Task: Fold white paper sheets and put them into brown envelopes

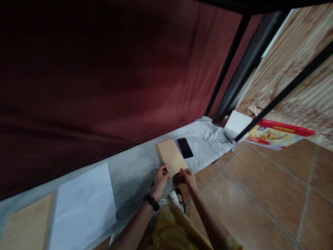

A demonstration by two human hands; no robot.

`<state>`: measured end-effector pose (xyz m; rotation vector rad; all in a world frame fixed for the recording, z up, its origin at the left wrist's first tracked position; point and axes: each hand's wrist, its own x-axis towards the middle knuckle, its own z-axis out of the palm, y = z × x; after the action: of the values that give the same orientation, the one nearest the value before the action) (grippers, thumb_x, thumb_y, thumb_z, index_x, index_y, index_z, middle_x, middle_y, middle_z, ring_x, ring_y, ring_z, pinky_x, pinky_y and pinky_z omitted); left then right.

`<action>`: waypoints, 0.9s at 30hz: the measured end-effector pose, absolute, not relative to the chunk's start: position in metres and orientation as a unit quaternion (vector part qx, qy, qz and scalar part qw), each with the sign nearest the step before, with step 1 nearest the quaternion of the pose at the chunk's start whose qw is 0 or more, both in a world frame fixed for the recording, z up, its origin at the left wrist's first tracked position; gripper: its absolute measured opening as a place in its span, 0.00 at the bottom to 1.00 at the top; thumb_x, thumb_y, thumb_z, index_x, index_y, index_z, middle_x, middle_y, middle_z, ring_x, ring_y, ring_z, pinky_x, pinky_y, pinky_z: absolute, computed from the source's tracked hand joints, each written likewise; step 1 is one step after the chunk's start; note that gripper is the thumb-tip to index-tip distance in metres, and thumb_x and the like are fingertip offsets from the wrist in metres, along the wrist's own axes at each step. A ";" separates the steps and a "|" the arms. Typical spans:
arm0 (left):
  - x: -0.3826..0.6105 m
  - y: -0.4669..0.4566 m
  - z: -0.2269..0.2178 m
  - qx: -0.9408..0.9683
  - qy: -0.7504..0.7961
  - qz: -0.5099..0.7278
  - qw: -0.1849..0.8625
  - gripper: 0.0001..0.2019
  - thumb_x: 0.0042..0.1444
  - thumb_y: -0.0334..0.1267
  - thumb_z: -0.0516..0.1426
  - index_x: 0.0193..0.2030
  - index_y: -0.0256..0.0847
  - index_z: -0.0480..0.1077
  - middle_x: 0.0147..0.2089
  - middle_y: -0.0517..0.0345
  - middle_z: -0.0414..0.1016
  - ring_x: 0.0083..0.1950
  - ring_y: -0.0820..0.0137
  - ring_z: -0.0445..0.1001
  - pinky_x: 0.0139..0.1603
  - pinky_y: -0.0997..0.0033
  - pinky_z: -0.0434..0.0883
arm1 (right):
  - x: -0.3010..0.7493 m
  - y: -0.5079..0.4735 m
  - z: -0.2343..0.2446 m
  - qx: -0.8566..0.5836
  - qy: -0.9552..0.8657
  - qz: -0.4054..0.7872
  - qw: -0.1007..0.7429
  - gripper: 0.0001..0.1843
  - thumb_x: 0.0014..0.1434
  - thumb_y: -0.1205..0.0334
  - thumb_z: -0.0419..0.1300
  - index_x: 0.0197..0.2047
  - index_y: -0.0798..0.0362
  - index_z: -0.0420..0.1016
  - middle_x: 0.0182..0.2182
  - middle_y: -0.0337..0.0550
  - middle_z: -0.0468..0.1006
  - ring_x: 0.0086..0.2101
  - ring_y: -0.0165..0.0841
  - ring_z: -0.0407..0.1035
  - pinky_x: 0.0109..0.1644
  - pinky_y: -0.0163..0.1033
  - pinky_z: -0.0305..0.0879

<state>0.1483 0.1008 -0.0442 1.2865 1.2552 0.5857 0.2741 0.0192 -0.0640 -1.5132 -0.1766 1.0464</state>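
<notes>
A small stack of brown kraft-paper sheets or envelopes (pixel 171 155) lies on the narrow grey bench, its top piece pulled toward me. My left hand (pixel 161 177), with a black band on its wrist, pinches the near left corner of that brown paper. At the near right corner, my right hand (pixel 187 176) holds the same paper between thumb and fingers. Just right of the stack lies a dark-screened phone (pixel 185 148), apart from both hands. Whether the brown pieces are folded sheets or envelopes I cannot tell.
White paper (pixel 84 205) and a larger brown stack (pixel 28 222) lie on the bench (pixel 132 170) at left. Grey cloth (pixel 208 139) covers its right end. Dark red fabric (pixel 117 86) hangs behind. Black frame bars (pixel 229 66) and a colourful printed box (pixel 278 133) stand right, above floor tiles.
</notes>
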 end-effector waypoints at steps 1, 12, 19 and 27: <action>0.148 0.101 -0.045 0.556 0.541 0.249 0.579 0.19 0.51 0.30 0.60 0.51 0.37 0.71 0.24 0.65 0.72 0.23 0.75 0.70 0.26 0.77 0.64 | 0.275 0.019 -0.065 -0.655 -0.080 0.455 0.598 0.26 0.46 0.36 0.66 0.26 0.52 0.69 0.18 0.38 0.76 0.16 0.29 0.67 0.21 0.33 0.65; 0.146 0.105 -0.051 0.599 0.560 0.222 0.527 0.22 0.52 0.32 0.61 0.55 0.38 0.69 0.26 0.64 0.74 0.27 0.73 0.72 0.31 0.75 0.65 | 0.285 0.024 -0.073 -0.675 -0.126 0.474 0.552 0.23 0.52 0.38 0.60 0.28 0.52 0.70 0.18 0.38 0.77 0.16 0.30 0.68 0.20 0.32 0.63; 0.145 0.099 -0.049 0.628 0.559 0.201 0.502 0.25 0.52 0.29 0.60 0.58 0.39 0.68 0.32 0.59 0.77 0.35 0.70 0.76 0.37 0.74 0.67 | 0.287 0.026 -0.071 -0.693 -0.128 0.471 0.531 0.23 0.54 0.38 0.59 0.28 0.51 0.68 0.17 0.39 0.76 0.15 0.29 0.66 0.19 0.32 0.63; 0.144 0.095 -0.049 0.627 0.540 0.199 0.525 0.27 0.51 0.30 0.60 0.60 0.39 0.69 0.32 0.59 0.78 0.35 0.68 0.76 0.39 0.72 0.67 | 0.290 0.028 -0.068 -0.702 -0.135 0.473 0.515 0.23 0.58 0.39 0.58 0.27 0.51 0.68 0.18 0.41 0.77 0.15 0.29 0.67 0.18 0.32 0.64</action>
<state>0.1439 0.0947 -0.0495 1.5007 1.2918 0.4768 0.2898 0.0283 -0.0680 -1.6880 -0.3235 1.1364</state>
